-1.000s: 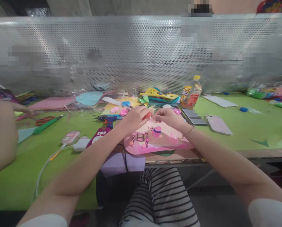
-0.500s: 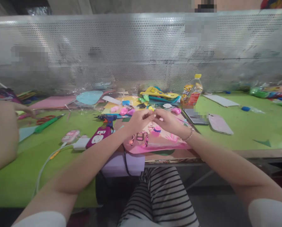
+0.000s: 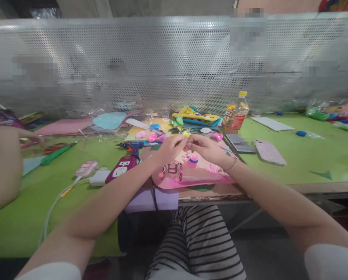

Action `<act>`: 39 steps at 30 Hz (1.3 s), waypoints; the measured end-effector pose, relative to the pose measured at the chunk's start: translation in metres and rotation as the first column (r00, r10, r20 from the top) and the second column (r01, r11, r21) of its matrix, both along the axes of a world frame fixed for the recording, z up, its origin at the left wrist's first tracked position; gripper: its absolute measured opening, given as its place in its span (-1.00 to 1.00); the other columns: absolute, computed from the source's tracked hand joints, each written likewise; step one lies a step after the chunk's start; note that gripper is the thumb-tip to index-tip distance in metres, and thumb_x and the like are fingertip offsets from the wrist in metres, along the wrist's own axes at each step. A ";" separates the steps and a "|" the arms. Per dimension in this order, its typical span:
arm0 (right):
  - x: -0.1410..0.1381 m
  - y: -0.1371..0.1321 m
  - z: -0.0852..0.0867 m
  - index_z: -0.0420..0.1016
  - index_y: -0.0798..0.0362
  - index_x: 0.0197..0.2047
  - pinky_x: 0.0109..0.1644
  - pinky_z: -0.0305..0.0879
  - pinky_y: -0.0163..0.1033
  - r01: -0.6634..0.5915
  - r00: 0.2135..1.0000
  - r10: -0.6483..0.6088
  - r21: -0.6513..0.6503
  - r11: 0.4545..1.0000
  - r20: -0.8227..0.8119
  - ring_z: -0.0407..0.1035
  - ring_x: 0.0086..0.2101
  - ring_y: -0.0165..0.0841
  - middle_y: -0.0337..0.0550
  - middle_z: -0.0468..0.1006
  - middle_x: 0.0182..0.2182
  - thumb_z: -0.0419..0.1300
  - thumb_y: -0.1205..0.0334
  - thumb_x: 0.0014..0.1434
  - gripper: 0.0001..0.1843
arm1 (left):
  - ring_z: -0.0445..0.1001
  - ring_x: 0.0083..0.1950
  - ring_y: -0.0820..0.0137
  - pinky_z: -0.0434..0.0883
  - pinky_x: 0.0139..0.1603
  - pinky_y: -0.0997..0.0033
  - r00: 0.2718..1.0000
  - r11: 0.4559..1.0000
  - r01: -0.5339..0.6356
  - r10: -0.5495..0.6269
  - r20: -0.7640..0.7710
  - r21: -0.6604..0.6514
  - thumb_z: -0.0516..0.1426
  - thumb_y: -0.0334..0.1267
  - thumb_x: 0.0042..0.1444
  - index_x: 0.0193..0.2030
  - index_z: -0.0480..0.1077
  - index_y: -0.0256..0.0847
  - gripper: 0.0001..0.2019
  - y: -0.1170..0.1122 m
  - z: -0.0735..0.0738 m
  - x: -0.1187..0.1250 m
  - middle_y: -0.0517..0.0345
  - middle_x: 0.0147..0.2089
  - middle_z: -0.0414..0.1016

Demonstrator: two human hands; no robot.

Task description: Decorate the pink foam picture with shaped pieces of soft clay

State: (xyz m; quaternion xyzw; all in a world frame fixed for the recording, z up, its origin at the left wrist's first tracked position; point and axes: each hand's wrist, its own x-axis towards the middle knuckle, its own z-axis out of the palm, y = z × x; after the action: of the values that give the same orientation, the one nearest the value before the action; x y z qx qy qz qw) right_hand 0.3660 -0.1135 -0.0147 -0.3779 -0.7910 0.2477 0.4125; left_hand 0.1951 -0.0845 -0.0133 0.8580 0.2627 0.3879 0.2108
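My left hand (image 3: 170,148) and my right hand (image 3: 206,147) meet fingertip to fingertip above a pink craft board (image 3: 191,173) with small clay figures on it. Both hands are pinched together on something tiny between them that I cannot make out. A beaded bracelet circles my right wrist. Small lumps of pink, blue, green and yellow clay (image 3: 153,136) lie just beyond my hands. A blue glue gun (image 3: 133,147) rests left of my left hand.
Green table (image 3: 302,159) with a perforated metal screen behind. A drink bottle (image 3: 235,113), a phone (image 3: 269,152) and a dark tablet (image 3: 239,143) lie to the right. Scissors (image 3: 55,148), a green knife and another person's arm (image 3: 1,167) are at the left. Coloured foam sheets (image 3: 109,120) lie behind.
A second ago my left fingers held a small red piece; it no longer shows. Both hands have drawn closer together and shifted slightly away from me.
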 end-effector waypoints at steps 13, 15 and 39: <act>-0.005 0.005 0.005 0.24 0.05 -0.51 -0.37 0.23 -0.29 0.021 0.991 -0.019 0.012 1.000 -0.130 0.27 -0.47 -0.43 -0.28 0.32 -0.55 0.07 0.26 0.06 -0.85 | 0.09 -0.51 0.50 0.05 -0.48 0.43 0.997 0.999 -0.052 0.052 0.065 0.013 -0.07 -0.35 0.05 -0.60 0.00 -0.17 -0.77 -0.006 0.010 0.001 0.30 -0.59 0.05; 0.002 0.006 0.008 0.22 0.05 -0.51 -0.37 0.25 -0.29 0.007 0.986 -0.005 0.009 1.000 -0.165 0.28 -0.48 -0.44 -0.29 0.30 -0.55 0.07 0.19 0.09 -0.81 | 0.04 -0.54 0.51 0.04 -0.51 0.44 0.997 1.000 -0.026 0.027 0.078 -0.006 -0.09 -0.33 0.07 -0.60 -0.04 -0.16 -0.76 -0.008 0.011 -0.001 0.31 -0.60 -0.01; 0.020 0.016 -0.003 0.47 -0.02 -0.17 -0.27 0.36 -0.21 -0.019 0.998 -0.013 0.483 0.876 0.062 0.28 -0.21 -0.34 -0.13 0.32 -0.23 0.15 0.37 0.14 -0.81 | 0.38 -0.22 0.28 0.29 -0.24 0.32 0.913 0.956 -0.194 0.257 -0.316 0.218 0.07 -0.02 0.15 -0.22 0.28 -0.23 -0.71 0.001 0.003 -0.008 0.06 -0.24 0.41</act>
State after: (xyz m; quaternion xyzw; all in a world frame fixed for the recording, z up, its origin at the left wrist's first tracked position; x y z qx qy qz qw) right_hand 0.3859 -0.0973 -0.0180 -0.2694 -0.8410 0.0312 0.4682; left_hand 0.1873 -0.0833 -0.0106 0.8916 0.3561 0.2774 0.0364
